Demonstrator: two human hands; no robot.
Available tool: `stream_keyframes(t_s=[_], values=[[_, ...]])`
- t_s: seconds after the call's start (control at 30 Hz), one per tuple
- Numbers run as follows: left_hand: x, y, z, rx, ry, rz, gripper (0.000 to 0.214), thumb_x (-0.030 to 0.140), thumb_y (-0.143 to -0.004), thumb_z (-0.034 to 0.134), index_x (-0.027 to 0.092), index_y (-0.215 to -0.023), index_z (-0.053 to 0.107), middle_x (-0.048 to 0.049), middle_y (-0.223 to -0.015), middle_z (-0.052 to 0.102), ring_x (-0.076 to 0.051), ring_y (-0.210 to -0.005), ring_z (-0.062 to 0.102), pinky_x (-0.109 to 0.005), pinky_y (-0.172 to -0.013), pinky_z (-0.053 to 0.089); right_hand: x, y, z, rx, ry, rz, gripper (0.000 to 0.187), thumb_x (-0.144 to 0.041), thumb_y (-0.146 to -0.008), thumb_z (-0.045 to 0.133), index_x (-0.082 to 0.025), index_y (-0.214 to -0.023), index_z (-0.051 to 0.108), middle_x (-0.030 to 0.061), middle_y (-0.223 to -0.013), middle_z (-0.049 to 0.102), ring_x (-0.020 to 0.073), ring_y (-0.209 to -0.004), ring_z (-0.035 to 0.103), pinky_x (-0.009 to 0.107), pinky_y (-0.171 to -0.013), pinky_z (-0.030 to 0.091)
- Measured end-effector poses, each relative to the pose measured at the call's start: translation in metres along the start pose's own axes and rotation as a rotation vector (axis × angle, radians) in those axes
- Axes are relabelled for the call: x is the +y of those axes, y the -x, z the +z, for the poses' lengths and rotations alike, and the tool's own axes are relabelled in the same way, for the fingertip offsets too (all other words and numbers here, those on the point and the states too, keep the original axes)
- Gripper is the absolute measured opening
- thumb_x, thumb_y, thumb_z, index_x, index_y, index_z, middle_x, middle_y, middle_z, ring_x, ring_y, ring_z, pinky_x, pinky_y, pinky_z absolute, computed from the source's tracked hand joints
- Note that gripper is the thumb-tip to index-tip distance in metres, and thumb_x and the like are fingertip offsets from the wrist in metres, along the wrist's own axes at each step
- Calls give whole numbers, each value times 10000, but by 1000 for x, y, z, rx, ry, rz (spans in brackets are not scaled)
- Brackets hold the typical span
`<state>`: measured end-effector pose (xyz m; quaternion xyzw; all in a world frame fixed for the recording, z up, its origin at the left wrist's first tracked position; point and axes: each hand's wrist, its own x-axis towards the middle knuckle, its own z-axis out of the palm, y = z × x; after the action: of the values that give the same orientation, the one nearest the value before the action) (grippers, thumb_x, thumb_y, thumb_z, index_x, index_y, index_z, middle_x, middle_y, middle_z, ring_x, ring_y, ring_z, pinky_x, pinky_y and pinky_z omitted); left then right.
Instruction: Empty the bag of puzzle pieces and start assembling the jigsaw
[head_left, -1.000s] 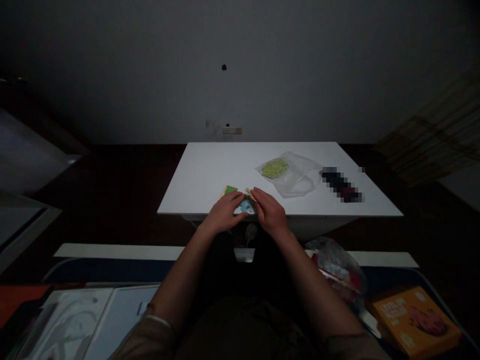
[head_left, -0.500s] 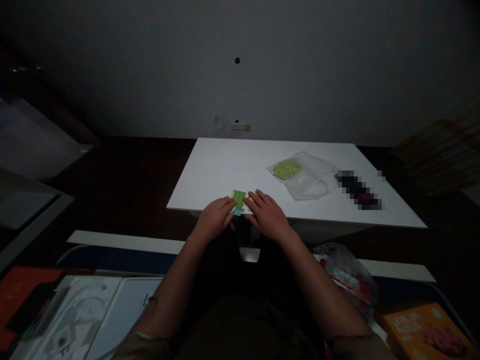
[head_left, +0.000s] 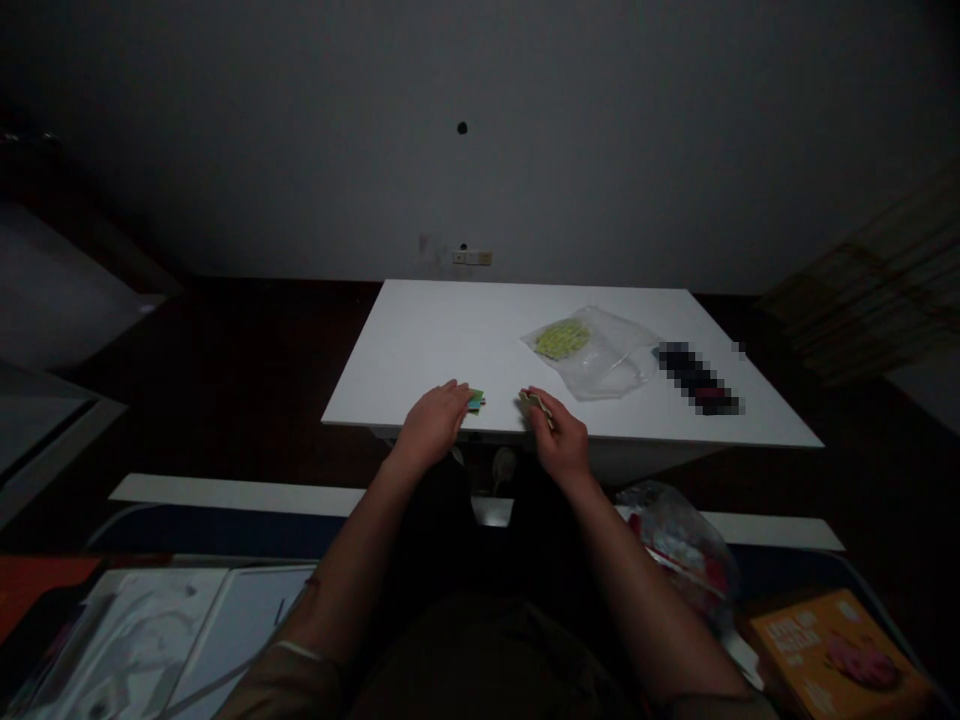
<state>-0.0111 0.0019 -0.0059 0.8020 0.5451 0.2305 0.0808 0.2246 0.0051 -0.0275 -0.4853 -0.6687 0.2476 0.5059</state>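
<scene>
My left hand [head_left: 433,425] lies at the near edge of the white table [head_left: 420,350], its fingertips against a small green-and-blue puzzle piece [head_left: 475,400]. I cannot tell whether those fingers grip the piece. My right hand [head_left: 555,435] pinches a small yellowish piece [head_left: 536,403] between fingers and thumb, and the fingers hide part of it. Farther back, a clear plastic bag [head_left: 607,358] holds a clump of yellow-green pieces [head_left: 562,339], to the right of both hands.
A pixelated dark object [head_left: 697,378] lies at the table's right side. Below the table's near edge, a crumpled plastic bag [head_left: 679,548] and an orange puzzle box [head_left: 836,655] sit at lower right. White sheets [head_left: 150,640] lie at lower left.
My hands have moved apart from their close position over the pieces. The green piece now stays by my left hand, and the yellowish piece has gone right with my right hand.
</scene>
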Motion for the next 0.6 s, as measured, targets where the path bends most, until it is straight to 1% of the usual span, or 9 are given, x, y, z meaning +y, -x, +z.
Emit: stream_keyframes(t_s=[0.07,0.17,0.23,0.3,0.37,0.43,0.5,0.53,0.6], values=[[4,2,4,-45,-20,50,414,288,-968,484,293,-1382,501,-67,-1454,506,-250,-1379,426,-504,-1156,327,-3,-1,0,130,-166,171,385,-449,-918,538,-245,-1234,624,102,-1199,679,301,-1065,667,542,-857,582],[4,12,6,-55,-18,98,474,314,-940,550,293,-1407,466,-77,-1489,463,-255,-1408,383,-525,-1171,296,-5,-2,-1,186,-406,357,439,-501,-902,540,-245,-1259,559,118,-1161,679,276,-898,711,455,-644,625],[1,18,7,-58,14,115,446,272,-936,546,316,-1376,495,-61,-1470,487,-242,-1400,397,-513,-1167,313,-6,-2,-3,215,-489,411,448,-509,-883,563,-244,-1243,535,123,-1125,686,266,-849,715,420,-594,620],[0,22,8,-49,69,107,399,227,-946,495,333,-1329,535,-45,-1423,536,-229,-1364,446,-490,-1144,359,-8,-1,-6,242,-535,430,445,-506,-871,576,-233,-1218,521,116,-1074,695,260,-819,715,405,-582,616],[8,21,11,7,163,53,350,234,-962,447,319,-1281,563,-46,-1342,599,-221,-1282,526,-456,-1095,423,-11,3,-8,243,-564,433,433,-505,-874,570,-224,-1197,505,97,-1010,699,250,-777,711,396,-577,611],[27,16,16,109,296,-59,303,279,-986,406,284,-1243,567,-53,-1248,645,-212,-1175,592,-417,-1026,478,-14,8,-9,235,-539,423,406,-504,-880,565,-224,-1168,504,76,-966,692,236,-757,700,388,-601,608],[56,7,25,178,435,-152,277,333,-1004,386,253,-1205,558,-58,-1160,666,-208,-1080,622,-391,-957,506,-15,12,-11,229,-449,398,378,-504,-880,568,-228,-1134,523,68,-959,680,230,-788,684,390,-667,605],[72,2,30,153,501,-156,270,357,-1007,382,244,-1182,555,-57,-1120,671,-205,-1033,628,-375,-918,516,-16,15,-12,230,-393,379,366,-504,-879,568,-229,-1119,535,69,-971,674,231,-816,676,394,-707,601],[103,-9,41,121,628,-164,275,388,-1022,336,223,-1056,553,-52,-977,666,-184,-881,627,-333,-796,531,-15,18,-17,239,-299,330,350,-505,-885,553,-231,-1102,548,77,-1014,662,234,-878,659,403,-784,587]])
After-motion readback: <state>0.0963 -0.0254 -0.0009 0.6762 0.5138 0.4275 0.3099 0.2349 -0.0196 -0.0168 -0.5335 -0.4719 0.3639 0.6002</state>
